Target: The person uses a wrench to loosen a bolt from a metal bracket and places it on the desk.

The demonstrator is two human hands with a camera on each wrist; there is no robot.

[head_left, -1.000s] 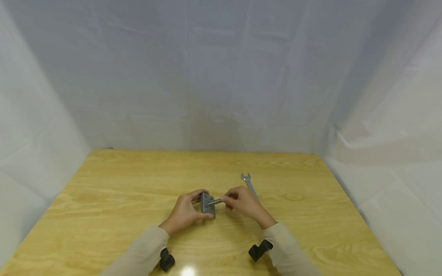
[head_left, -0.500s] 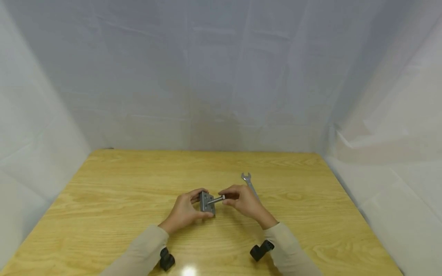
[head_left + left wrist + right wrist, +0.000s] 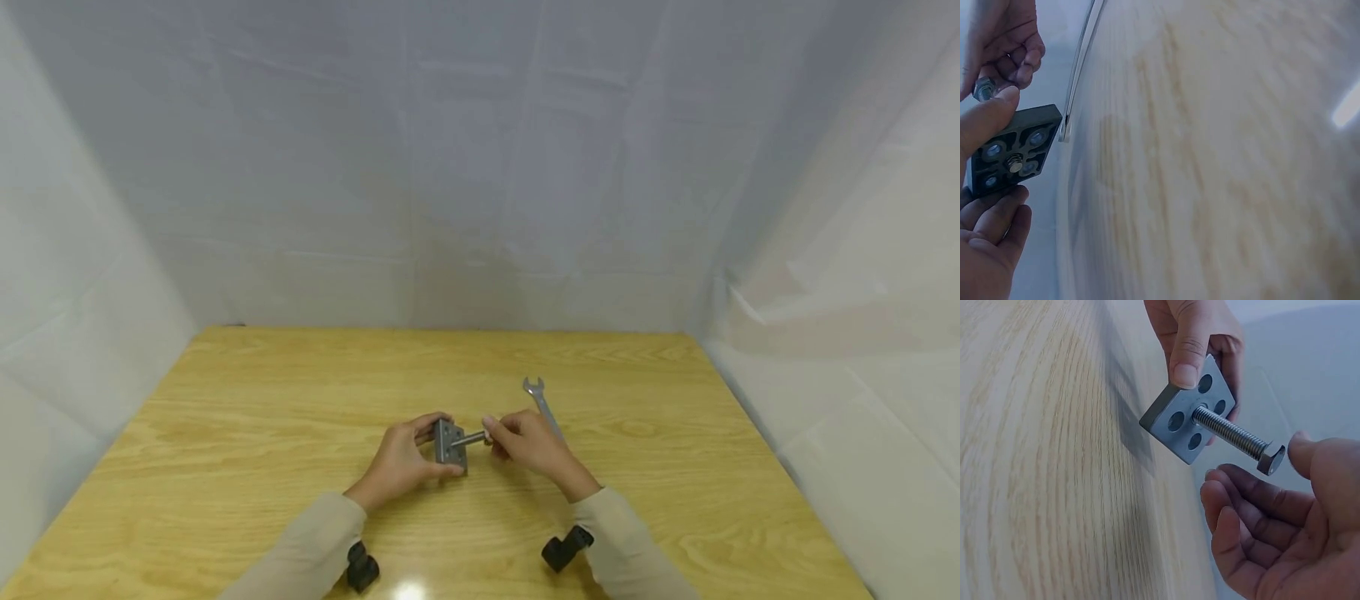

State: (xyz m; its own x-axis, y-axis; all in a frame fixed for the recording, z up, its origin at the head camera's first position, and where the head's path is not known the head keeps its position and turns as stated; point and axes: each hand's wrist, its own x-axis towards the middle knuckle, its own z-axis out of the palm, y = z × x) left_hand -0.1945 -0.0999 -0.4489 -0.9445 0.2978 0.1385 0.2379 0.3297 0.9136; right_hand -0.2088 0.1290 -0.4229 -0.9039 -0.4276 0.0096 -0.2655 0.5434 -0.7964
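A small square grey metal plate [image 3: 1187,428], with a hole near each corner, is held up over the table by its edges. My left hand [image 3: 405,462] grips it, thumb on one edge and fingers on the opposite one. A long hex bolt [image 3: 1232,432] runs into the plate's middle, and its threaded tip [image 3: 1014,164] shows on the ribbed far side. Most of the bolt's thread still stands out toward my right hand [image 3: 525,442]. The right thumb is at the hex head, with the index finger just beneath it and the other fingers loosely curled.
An open-ended wrench [image 3: 543,407] lies on the wooden table [image 3: 300,375], just behind the right hand and partly hidden by it. White sheeting [image 3: 480,167] hangs behind the table and along both sides. Each wrist carries a black camera mount [image 3: 567,547].
The right fingers loosened from the bolt head, rolled back to bare it, then came forward with the thumb over it again. The left hand and plate stay nearly in place.
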